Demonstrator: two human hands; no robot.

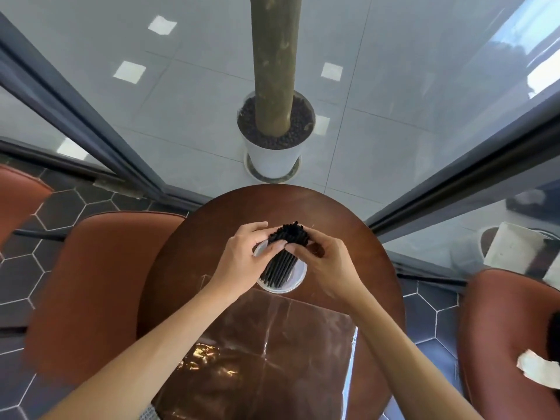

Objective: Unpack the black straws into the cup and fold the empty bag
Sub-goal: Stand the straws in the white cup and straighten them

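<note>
A grey tiled floor (194,95) fills the far half of the view behind dark window frames. Nearer, brown padded chairs stand on either side of the worktop: one on the left (91,286), one on the right (509,338) with a scrap of white paper (538,371) on its seat. A round brown worktop (357,247) sits between them. Just beyond its far edge a white plant pot (274,159) holds a thick greenish trunk (274,62) that rises out of the top of the view.

On the near part of the worktop lies the empty clear bag (272,353), flat and glossy, with creases and bright glints; both forearms cross above its corners.

Just past the bag stands a clear cup (295,281), partly hidden by the hands. A bundle of black straws (280,265) stands in it, leaning away from the viewer, its tops fanned out above the rim.

The left hand (242,253) curls round the bundle from the left, thumb meeting the straws at the front. The right hand (324,262) closes on it from the right, fingertips pinching near the top of the bundle, beside the left thumb.
</note>
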